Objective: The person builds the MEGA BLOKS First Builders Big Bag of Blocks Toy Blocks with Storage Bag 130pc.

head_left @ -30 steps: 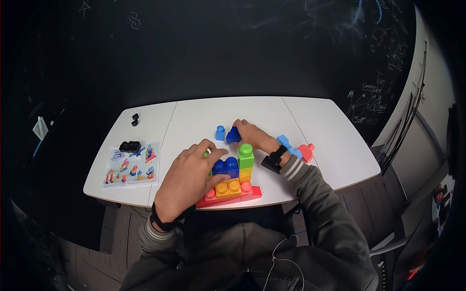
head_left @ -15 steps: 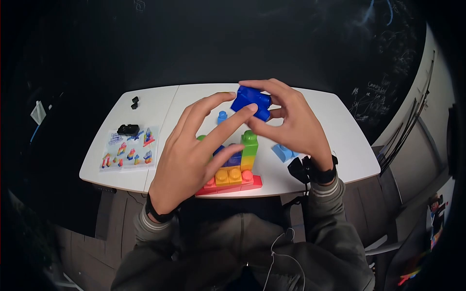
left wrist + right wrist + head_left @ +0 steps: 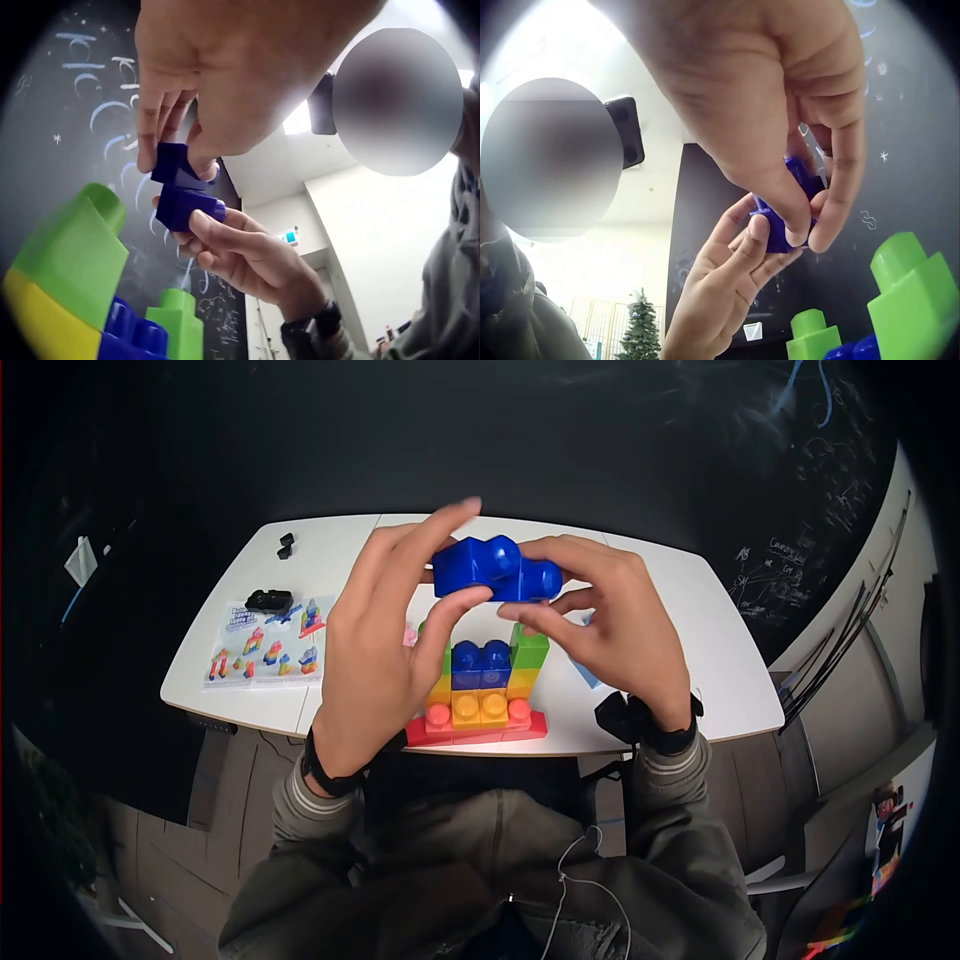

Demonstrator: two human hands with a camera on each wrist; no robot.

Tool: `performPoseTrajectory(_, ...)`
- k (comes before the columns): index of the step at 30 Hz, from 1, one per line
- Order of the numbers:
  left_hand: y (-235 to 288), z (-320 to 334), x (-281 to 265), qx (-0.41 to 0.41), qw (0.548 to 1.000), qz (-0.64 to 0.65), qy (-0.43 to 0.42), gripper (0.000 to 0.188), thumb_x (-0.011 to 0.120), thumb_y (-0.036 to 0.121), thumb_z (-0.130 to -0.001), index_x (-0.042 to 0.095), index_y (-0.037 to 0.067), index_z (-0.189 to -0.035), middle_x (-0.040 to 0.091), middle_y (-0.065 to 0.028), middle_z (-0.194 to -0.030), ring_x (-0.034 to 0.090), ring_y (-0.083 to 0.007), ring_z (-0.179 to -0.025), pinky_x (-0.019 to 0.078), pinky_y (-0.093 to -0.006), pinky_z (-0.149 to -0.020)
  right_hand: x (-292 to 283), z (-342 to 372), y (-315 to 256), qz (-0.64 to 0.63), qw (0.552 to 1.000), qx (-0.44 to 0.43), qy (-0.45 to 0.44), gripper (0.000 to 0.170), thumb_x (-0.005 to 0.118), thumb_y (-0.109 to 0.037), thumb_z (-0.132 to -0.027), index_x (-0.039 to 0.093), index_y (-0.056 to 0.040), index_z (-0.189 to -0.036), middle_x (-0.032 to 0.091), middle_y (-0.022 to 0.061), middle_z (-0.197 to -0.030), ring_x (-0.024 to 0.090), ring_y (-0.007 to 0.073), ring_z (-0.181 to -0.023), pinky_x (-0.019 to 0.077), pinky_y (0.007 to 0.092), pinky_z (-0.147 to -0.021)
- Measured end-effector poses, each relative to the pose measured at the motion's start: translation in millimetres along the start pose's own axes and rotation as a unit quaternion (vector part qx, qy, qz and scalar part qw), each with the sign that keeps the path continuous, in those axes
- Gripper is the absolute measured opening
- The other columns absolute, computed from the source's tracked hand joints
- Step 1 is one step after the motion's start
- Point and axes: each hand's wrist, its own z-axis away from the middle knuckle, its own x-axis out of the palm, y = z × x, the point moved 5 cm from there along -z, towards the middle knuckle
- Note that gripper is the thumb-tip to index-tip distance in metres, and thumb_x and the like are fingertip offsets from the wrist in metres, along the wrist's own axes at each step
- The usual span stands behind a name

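My left hand (image 3: 372,635) pinches a dark blue toy building block (image 3: 462,567) between thumb and fingers, above the table. Right against it, my right hand (image 3: 632,622) grips a second dark blue block (image 3: 538,582). In the left wrist view both show slanted sides, with the left hand's block (image 3: 174,165) just over the other (image 3: 184,210). Below the hands stands a built block structure: a red base (image 3: 475,735), yellow blocks (image 3: 480,708), a blue block (image 3: 482,665) with two studs, and a green block (image 3: 528,648) topping each side, the left one partly hidden by my hand.
At the left of the table (image 3: 210,635) lies a picture leaflet (image 3: 265,650) with a black object (image 3: 269,601) on its top edge. Small black pieces (image 3: 286,547) lie farther back. A light blue block (image 3: 584,672) shows beside the right hand. A blackboard (image 3: 500,440) rises behind.
The right hand has lifted dark blue blocks from the table's back toward the left hand. The left hand has risen from the structure and now holds one of the two blocks.
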Motion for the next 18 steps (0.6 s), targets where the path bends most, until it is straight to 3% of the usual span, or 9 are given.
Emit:
performPoseTrajectory(2,-6,0,4,-0.046,0.996,0.050,-0.053,0.037,0.076,0.013,-0.105,0.071,0.002,-0.140,0.072,-0.0184,-0.135,0.076,-0.0313,-0.118,0.0649,-0.0414,-0.098,-3,0,2,-0.012,0.999,0.045,-0.010,0.043,0.095,-0.012,-0.089,0.079,-0.0001,-0.127,0.077,0.0175,-0.127,0.081,0.0242,-0.099,0.0694,0.0332,-0.084)
performPoseTrajectory(6,-23,10,15,-0.078,0.985,0.036,-0.147,0.039,0.078,0.024,-0.105,0.071,0.003,-0.137,0.078,-0.0198,-0.122,0.078,-0.0349,-0.115,0.0613,-0.0439,-0.100,-3,3,12,0.078,0.996,0.031,-0.027,0.039,0.096,-0.014,-0.088,0.081,0.0000,-0.121,0.079,0.0163,-0.126,0.081,0.0255,-0.099,0.0683,0.0347,-0.087)
performPoseTrajectory(8,-27,12,18,-0.092,0.978,0.023,-0.184,0.037,0.079,0.025,-0.104,0.071,0.003,-0.133,0.079,-0.0190,-0.117,0.079,-0.0352,-0.113,0.0608,-0.0439,-0.098,1,4,13,0.091,0.995,-0.024,-0.018,0.043,0.094,-0.029,-0.092,0.079,0.0033,-0.116,0.082,0.0180,-0.110,0.082,0.0286,-0.098,0.0666,0.0382,-0.087)
performPoseTrajectory(9,-31,16,22,-0.104,0.969,0.015,-0.224,0.036,0.080,0.026,-0.104,0.071,0.004,-0.130,0.080,-0.0181,-0.111,0.079,-0.0356,-0.111,0.0604,-0.0439,-0.097,2,3,13,0.086,0.996,-0.029,-0.020,0.043,0.094,-0.029,-0.092,0.079,0.0033,-0.116,0.082,0.0180,-0.110,0.082,0.0286,-0.098,0.0666,0.0382,-0.087)
performPoseTrajectory(12,-29,18,23,-0.095,0.967,-0.034,-0.233,0.039,0.081,0.030,-0.103,0.067,0.005,-0.130,0.081,-0.0169,-0.108,0.079,-0.0368,-0.104,0.0612,-0.0450,-0.090,9,2,23,0.081,0.993,0.048,-0.077,0.044,0.094,-0.034,-0.091,0.080,0.0020,-0.112,0.083,0.0179,-0.102,0.083,0.0297,-0.096,0.0656,0.0384,-0.090)
performPoseTrajectory(18,-36,21,21,-0.126,0.957,-0.030,-0.261,0.041,0.082,0.034,-0.103,0.066,0.008,-0.131,0.081,-0.0182,-0.103,0.080,-0.0385,-0.095,0.0617,-0.0458,-0.084,9,0,22,0.089,0.992,0.055,-0.077,0.043,0.096,-0.036,-0.089,0.082,0.0009,-0.105,0.084,0.0158,-0.097,0.083,0.0279,-0.096,0.0649,0.0379,-0.089)
